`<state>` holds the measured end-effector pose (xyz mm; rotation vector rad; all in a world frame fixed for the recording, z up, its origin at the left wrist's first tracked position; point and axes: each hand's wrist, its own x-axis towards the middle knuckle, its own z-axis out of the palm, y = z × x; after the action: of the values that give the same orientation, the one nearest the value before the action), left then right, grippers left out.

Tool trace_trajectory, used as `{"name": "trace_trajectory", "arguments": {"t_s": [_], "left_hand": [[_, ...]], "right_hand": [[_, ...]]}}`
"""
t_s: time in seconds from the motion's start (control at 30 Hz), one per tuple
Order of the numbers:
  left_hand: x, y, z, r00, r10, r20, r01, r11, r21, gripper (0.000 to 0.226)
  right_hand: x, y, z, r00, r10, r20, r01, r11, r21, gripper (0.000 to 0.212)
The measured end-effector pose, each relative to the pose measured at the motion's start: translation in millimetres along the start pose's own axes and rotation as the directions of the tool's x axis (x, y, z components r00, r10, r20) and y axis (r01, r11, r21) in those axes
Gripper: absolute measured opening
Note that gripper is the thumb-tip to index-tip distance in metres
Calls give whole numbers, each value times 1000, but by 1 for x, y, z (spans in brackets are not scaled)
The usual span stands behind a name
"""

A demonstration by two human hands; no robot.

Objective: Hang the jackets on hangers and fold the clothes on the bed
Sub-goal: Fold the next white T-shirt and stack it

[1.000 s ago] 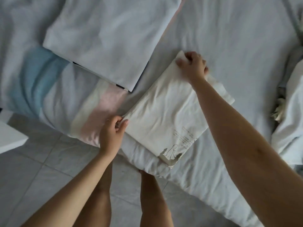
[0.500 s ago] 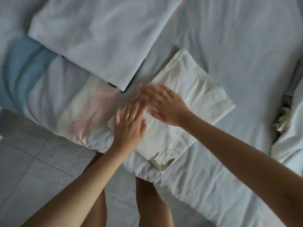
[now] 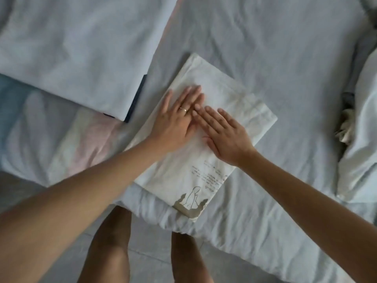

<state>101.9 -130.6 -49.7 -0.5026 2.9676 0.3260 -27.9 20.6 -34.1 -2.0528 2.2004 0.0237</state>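
A folded cream T-shirt [image 3: 228, 94] with a printed drawing and script at its near corner lies near the front edge of the bed [image 3: 275, 48]. My left hand [image 3: 175, 121], with a ring on it, lies flat on the shirt's middle, fingers straight. My right hand [image 3: 222, 133] presses flat beside it, fingertips touching the left hand's fingers. Neither hand holds anything.
A larger folded white garment [image 3: 81, 48] with a dark edge lies at the upper left, on a blue, pink and white striped cover [image 3: 51, 139]. Crumpled pale clothes [image 3: 363, 123] are heaped at the right edge. My bare legs and the grey tiled floor show below.
Both hands let go of the shirt's corners, came together on its middle and now lie flat. The folded shirt stays in place.
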Motion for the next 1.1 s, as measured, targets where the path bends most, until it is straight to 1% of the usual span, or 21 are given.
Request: {"name": "trace_trajectory", "arguments": {"t_s": [0.07,0.1,0.13,0.2,0.27,0.3,0.33,0.37,0.43,0.47,0.5,0.57,0.67,0.73,0.77,0.83,0.87,0.9,0.93,1.0,1.1], "left_hand": [[40,-15,0,999,-5,53,3,999,45,64],[57,-22,0,997,-30,75,27,999,47,64],[69,-28,-2,993,-70,93,67,997,41,63],[86,-27,-11,986,-125,109,124,992,13,61],[85,-20,-17,981,-168,95,171,985,-25,60],[79,-13,-19,982,-175,69,178,984,-32,60],[68,-6,-19,986,-159,39,161,986,-32,62],[51,0,-19,994,-109,13,110,993,-41,63],[3,10,-9,997,74,4,-74,994,-77,63],[-25,10,-3,987,157,24,-155,985,-70,64],[-53,3,3,975,210,72,-207,977,-41,65],[-105,-22,15,958,222,183,-234,971,42,68],[-145,-57,11,967,110,230,-129,989,73,68],[-150,-61,-2,972,-18,234,32,998,-53,68],[-149,-57,-11,965,-102,243,141,979,-149,69],[-143,-49,-21,923,-264,280,356,861,-362,72],[-137,-46,-25,881,-344,325,466,751,-468,69],[-131,-44,-30,816,-417,400,577,613,-539,62],[-125,-43,-36,749,-464,473,662,492,-565,52],[-117,-39,-50,693,-481,537,716,378,-586,26],[-111,-24,-76,732,-384,562,670,261,-695,3]], "right_hand": [[-33,32,17,975,222,25,-222,975,10,55],[-46,48,23,923,385,25,-385,922,23,56],[-55,59,27,844,535,39,-537,842,56,59],[-62,62,27,638,767,62,-766,626,145,67],[-48,36,19,486,872,62,-857,461,232,70],[-40,17,11,459,888,28,-864,439,249,68],[-32,-5,4,486,874,-23,-842,475,254,64],[-26,-31,0,562,826,-52,-791,554,259,62],[-26,-86,6,794,606,-52,-573,775,267,59],[-34,-110,11,880,475,-32,-449,851,272,57],[-49,-127,19,927,376,1,-361,888,285,55],[-96,-142,40,940,330,84,-340,899,275,53],[-162,-144,47,864,466,192,-503,823,262,54],[-180,-147,34,768,602,217,-632,661,405,52],[-179,-151,24,674,699,238,-704,513,491,48],[-160,-154,8,396,865,310,-746,107,657,41],[-144,-153,0,264,884,386,-680,-113,725,40],[-128,-150,-7,192,851,489,-566,-311,763,42],[-114,-146,-12,176,792,585,-457,-460,761,43],[-92,-136,-18,213,679,702,-341,-622,705,50],[-77,-121,-26,336,565,753,-271,-708,652,45]]}}
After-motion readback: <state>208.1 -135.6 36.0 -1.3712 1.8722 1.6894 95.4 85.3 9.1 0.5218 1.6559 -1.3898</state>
